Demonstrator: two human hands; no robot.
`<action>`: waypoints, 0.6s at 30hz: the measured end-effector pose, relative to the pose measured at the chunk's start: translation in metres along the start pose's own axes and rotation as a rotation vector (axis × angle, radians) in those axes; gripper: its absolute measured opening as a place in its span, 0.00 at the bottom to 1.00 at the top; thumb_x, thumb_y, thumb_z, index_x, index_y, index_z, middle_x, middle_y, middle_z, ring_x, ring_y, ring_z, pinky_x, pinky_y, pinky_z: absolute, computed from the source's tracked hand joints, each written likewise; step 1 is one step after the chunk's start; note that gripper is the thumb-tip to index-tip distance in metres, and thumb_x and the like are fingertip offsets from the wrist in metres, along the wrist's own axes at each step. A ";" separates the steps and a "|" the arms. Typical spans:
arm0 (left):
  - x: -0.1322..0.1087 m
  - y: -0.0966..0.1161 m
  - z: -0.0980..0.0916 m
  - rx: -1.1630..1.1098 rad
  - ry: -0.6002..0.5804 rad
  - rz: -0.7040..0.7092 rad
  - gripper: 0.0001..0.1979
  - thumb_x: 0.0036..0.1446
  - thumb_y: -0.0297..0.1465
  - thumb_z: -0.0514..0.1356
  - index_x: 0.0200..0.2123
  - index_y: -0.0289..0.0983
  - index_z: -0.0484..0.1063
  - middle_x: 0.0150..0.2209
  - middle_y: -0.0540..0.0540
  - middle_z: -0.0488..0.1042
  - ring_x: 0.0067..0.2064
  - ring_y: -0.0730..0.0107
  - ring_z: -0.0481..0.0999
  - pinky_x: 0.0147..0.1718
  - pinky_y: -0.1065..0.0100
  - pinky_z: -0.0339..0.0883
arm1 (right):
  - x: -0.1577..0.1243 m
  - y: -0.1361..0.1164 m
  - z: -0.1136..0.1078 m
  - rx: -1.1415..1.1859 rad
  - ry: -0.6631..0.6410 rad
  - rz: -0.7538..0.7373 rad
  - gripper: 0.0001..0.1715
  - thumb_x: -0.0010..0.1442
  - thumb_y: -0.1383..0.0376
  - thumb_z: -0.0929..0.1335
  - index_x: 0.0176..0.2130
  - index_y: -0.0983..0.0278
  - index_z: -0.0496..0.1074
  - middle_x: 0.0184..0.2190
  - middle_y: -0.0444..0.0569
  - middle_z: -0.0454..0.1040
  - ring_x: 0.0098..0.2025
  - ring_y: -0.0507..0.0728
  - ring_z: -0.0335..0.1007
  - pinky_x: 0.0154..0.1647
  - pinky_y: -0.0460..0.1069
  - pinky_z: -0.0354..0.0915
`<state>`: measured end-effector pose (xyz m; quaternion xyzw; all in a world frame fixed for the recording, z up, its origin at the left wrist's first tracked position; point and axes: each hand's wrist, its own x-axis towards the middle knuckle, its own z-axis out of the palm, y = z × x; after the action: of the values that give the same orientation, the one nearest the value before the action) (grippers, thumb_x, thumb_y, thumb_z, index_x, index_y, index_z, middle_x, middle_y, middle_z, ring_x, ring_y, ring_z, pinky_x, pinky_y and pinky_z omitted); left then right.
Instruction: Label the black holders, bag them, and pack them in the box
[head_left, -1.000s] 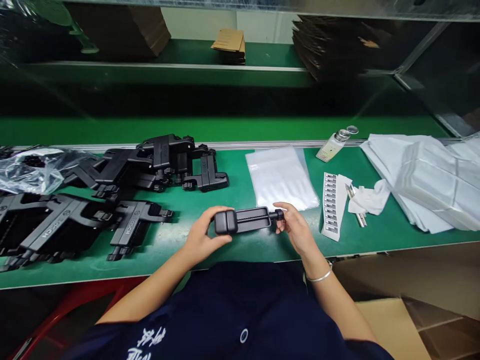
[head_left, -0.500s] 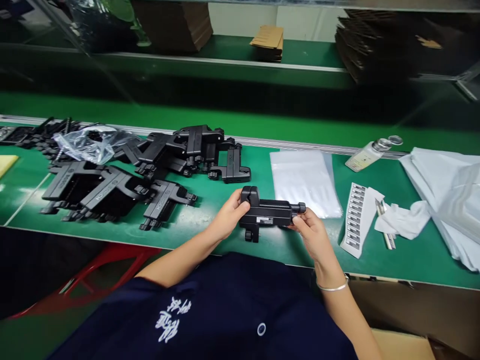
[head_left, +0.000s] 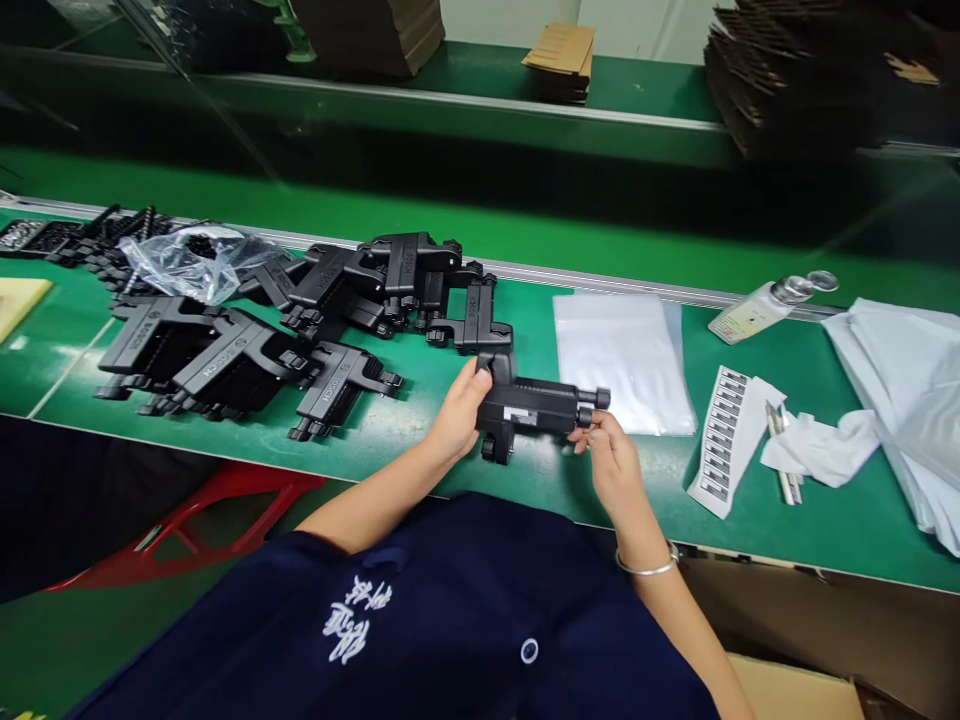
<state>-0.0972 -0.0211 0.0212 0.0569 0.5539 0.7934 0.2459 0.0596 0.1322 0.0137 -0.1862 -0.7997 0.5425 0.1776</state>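
Note:
A black plastic bracket device with a small white label lies level above the green bench, its two round knobs pointing right. My left hand is closed around its left end, thumb on top. At the right end, the curled fingers of my right hand touch the lower knob; part of their grip is hidden. Left of my hands, a similar black bracket marked BOSCH rests on the bench, beside several others in a pile.
Clear plastic bags lie behind my right hand. Farther right are a label sheet, a crumpled white tissue, a white pump bottle and white packaging. A plastic bag covers small parts at the back left.
My right fingers have shifted from around the knob end to below the lower knob, looser than before. The left hand still holds the bracket. The head view has shifted slightly.

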 end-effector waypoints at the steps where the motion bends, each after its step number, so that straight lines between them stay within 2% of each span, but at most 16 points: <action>1: 0.004 0.002 0.002 -0.082 0.075 -0.052 0.26 0.49 0.51 0.67 0.42 0.36 0.73 0.38 0.47 0.77 0.40 0.65 0.77 0.41 0.68 0.70 | -0.002 -0.003 0.004 -0.037 -0.025 -0.079 0.21 0.69 0.53 0.58 0.50 0.63 0.69 0.31 0.47 0.74 0.31 0.54 0.70 0.34 0.50 0.67; 3: 0.011 0.008 0.007 -0.224 0.194 -0.136 0.21 0.54 0.48 0.65 0.39 0.35 0.74 0.34 0.47 0.78 0.36 0.67 0.78 0.39 0.69 0.71 | -0.008 -0.009 0.013 -0.150 -0.109 -0.292 0.22 0.70 0.55 0.59 0.55 0.62 0.69 0.34 0.49 0.74 0.34 0.55 0.71 0.36 0.50 0.68; 5: 0.017 0.014 0.010 -0.309 0.237 -0.203 0.18 0.59 0.45 0.61 0.38 0.34 0.74 0.31 0.47 0.78 0.35 0.67 0.79 0.40 0.67 0.72 | -0.013 -0.014 0.020 -0.240 -0.194 -0.493 0.21 0.69 0.57 0.61 0.56 0.60 0.70 0.34 0.50 0.75 0.35 0.56 0.72 0.35 0.50 0.69; 7: 0.019 0.017 0.012 -0.339 0.230 -0.238 0.18 0.61 0.45 0.59 0.38 0.34 0.74 0.30 0.46 0.79 0.37 0.64 0.80 0.42 0.64 0.73 | -0.017 -0.018 0.022 -0.219 -0.170 -0.549 0.19 0.68 0.59 0.63 0.56 0.57 0.71 0.35 0.49 0.75 0.36 0.56 0.72 0.35 0.50 0.70; 8: 0.018 0.017 0.013 -0.335 0.216 -0.244 0.19 0.60 0.46 0.60 0.38 0.34 0.74 0.31 0.46 0.79 0.39 0.62 0.80 0.44 0.63 0.73 | -0.017 -0.019 0.021 -0.162 -0.102 -0.496 0.20 0.68 0.60 0.63 0.57 0.55 0.70 0.37 0.49 0.75 0.37 0.56 0.72 0.37 0.51 0.71; 10: 0.014 0.015 0.016 -0.276 0.155 -0.215 0.22 0.56 0.49 0.63 0.39 0.34 0.73 0.35 0.44 0.80 0.44 0.58 0.79 0.47 0.60 0.72 | -0.014 -0.018 0.018 0.062 0.056 -0.295 0.24 0.66 0.58 0.65 0.61 0.53 0.65 0.45 0.50 0.74 0.45 0.57 0.72 0.44 0.53 0.72; 12: 0.007 0.014 0.021 -0.150 0.020 -0.140 0.27 0.51 0.51 0.65 0.44 0.34 0.73 0.43 0.41 0.79 0.50 0.54 0.77 0.52 0.58 0.69 | -0.007 -0.014 0.014 0.373 0.126 -0.048 0.32 0.61 0.54 0.70 0.61 0.53 0.63 0.50 0.51 0.73 0.49 0.59 0.72 0.48 0.56 0.73; 13: 0.002 0.014 0.023 -0.074 -0.083 -0.100 0.30 0.49 0.50 0.67 0.48 0.34 0.71 0.48 0.40 0.78 0.54 0.52 0.74 0.55 0.58 0.67 | -0.003 -0.012 0.014 0.525 0.127 0.067 0.33 0.58 0.52 0.71 0.59 0.55 0.65 0.49 0.51 0.74 0.48 0.59 0.74 0.46 0.56 0.74; 15: -0.006 0.017 0.028 0.049 -0.342 -0.046 0.38 0.48 0.47 0.69 0.58 0.36 0.65 0.59 0.37 0.70 0.62 0.49 0.67 0.60 0.57 0.60 | 0.005 -0.006 0.015 0.752 0.137 0.251 0.28 0.55 0.50 0.73 0.52 0.58 0.70 0.40 0.48 0.78 0.39 0.57 0.77 0.41 0.54 0.75; 16: -0.009 0.019 0.029 0.093 -0.475 -0.034 0.42 0.49 0.45 0.69 0.63 0.37 0.59 0.63 0.37 0.64 0.65 0.49 0.62 0.62 0.57 0.58 | 0.008 -0.004 0.016 0.818 0.164 0.313 0.25 0.55 0.49 0.72 0.48 0.59 0.72 0.37 0.47 0.79 0.37 0.56 0.77 0.41 0.53 0.75; 18: -0.013 0.024 0.033 0.168 -0.679 -0.011 0.47 0.50 0.40 0.69 0.68 0.39 0.49 0.68 0.37 0.54 0.68 0.49 0.55 0.64 0.56 0.54 | 0.011 -0.001 0.020 0.886 0.207 0.364 0.24 0.57 0.46 0.69 0.45 0.59 0.73 0.37 0.47 0.80 0.40 0.57 0.77 0.43 0.54 0.75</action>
<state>-0.0822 -0.0055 0.0577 0.3346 0.5039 0.6797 0.4149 0.0399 0.1214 0.0090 -0.2825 -0.4245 0.8314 0.2208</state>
